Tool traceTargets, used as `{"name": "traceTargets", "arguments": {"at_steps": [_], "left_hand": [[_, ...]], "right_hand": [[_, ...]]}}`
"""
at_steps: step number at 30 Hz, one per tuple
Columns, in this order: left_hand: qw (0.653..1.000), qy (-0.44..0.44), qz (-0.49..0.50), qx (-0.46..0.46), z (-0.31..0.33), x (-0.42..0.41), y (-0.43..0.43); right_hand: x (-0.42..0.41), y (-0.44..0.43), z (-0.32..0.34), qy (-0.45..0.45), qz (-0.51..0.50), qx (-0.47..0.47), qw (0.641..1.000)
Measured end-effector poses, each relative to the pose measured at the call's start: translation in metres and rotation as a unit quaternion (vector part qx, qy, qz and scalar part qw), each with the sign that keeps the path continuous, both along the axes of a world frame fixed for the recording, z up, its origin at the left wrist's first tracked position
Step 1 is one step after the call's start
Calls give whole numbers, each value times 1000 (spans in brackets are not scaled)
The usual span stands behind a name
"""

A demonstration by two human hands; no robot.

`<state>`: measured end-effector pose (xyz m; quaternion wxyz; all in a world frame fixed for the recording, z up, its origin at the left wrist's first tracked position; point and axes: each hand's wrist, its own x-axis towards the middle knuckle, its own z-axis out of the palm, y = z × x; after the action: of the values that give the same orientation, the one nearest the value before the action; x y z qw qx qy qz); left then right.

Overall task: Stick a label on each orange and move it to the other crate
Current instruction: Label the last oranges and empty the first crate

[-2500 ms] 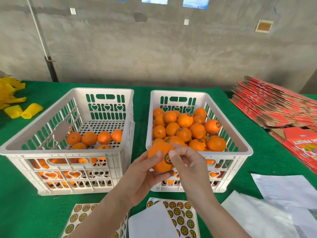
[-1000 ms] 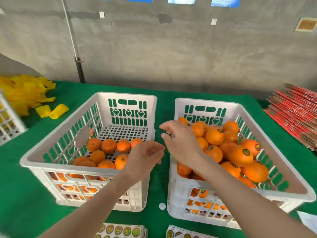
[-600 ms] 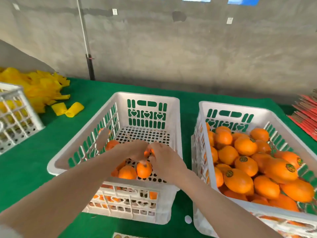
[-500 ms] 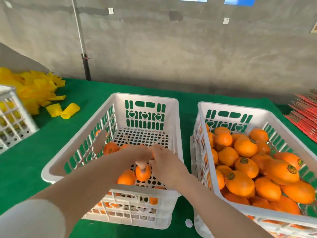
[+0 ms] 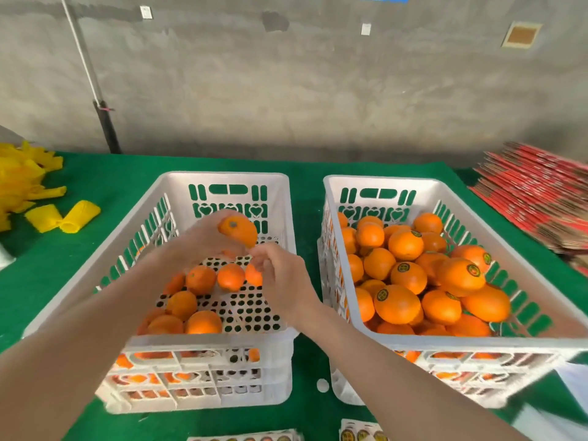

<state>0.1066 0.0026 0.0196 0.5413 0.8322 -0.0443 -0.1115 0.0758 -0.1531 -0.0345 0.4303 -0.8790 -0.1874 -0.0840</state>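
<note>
My left hand (image 5: pixel 200 241) grips an unlabelled orange (image 5: pixel 238 231) above the middle of the left white crate (image 5: pixel 95 278). Several more unlabelled oranges (image 5: pixel 200 280) lie on that crate's perforated floor. My right hand (image 5: pixel 281 275) hovers just right of and below the held orange with its fingers loosely curled; I cannot see anything in them. The right white crate (image 5: pixel 445 340) is heaped with oranges (image 5: pixel 409 276), many of them bearing round dark labels. Edges of label sheets (image 5: pixel 361 434) show at the bottom of the view.
The crates stand side by side on a green table cover (image 5: pixel 305 167). Yellow foam sleeves (image 5: pixel 63 214) lie at the left. A stack of flat red cartons (image 5: pixel 537 192) sits at the right. A small white disc (image 5: pixel 322 385) lies between the crates. A concrete wall stands behind.
A labelled orange went into the right crate. Both hands then reached into the left crate, and my left hand has lifted an orange out while the right hand drew back beside it.
</note>
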Motion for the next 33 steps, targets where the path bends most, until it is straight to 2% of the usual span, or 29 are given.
{"name": "traceTargets", "arguments": {"at_steps": [3,6,8,10,12,14,15,18,22,25,27,29,33], "left_hand": [[997,-45,54,-45,10,-23,7],[996,-59,39,-52,4,-68,3],[997,-61,12,-51,-3,-102,-15],[997,-41,-32,-62,-15,-134,-40],[994,15,-71,-82,-34,-161,-67],[993,76,-73,-60,-62,-178,-91],[991,105,-64,-44,-78,-183,-101],[984,173,-32,-26,-118,-192,-118],[979,199,-6,-51,-143,-196,-122],[974,215,-50,-60,-140,-193,-125],[970,213,-110,-47,-133,-189,-129],[973,188,-130,-31,-128,-184,-135],[983,167,-60,-40,-118,-173,-134]], "right_hand": [[-31,-17,9,-32,18,64,997],[-85,-53,8,-66,64,153,984],[-121,-85,-8,-68,79,163,981],[-145,-118,-38,-4,52,118,992],[-152,-147,-77,136,15,3,991],[-150,-168,-110,253,-22,-163,953],[-149,-175,-122,292,-32,-191,936],[-148,-174,-141,348,-36,-126,928],[-148,-164,-154,329,-45,-86,939],[-146,-164,-147,300,-46,-9,953],[-144,-165,-133,294,-26,61,954],[-141,-169,-115,287,-17,113,951],[-139,-194,-86,314,31,125,941]]}}
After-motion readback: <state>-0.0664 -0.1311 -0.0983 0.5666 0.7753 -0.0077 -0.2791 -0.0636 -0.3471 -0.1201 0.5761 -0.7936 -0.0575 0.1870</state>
